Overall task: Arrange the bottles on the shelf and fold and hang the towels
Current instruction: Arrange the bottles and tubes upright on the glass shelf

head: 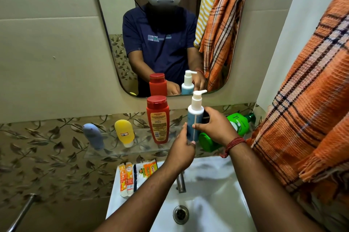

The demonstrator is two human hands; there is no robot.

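A blue pump bottle (194, 116) with a white top stands upright over the clear glass shelf (117, 151), just right of a red bottle (158, 119). My left hand (182, 148) grips its lower part and my right hand (214, 127) holds its middle. A yellow tube (124, 133) and a grey-blue tube (93, 135) stand on the shelf further left. Two green bottles (238, 124) lie behind my right hand. An orange checked towel (309, 103) hangs at the right.
Below the shelf is a white sink (207, 203) with a tap (180, 182) and drain. Sachets and small tubes (132, 177) lie on its left rim. A mirror (117, 24) hangs above. A metal bar (22, 213) sticks out at lower left.
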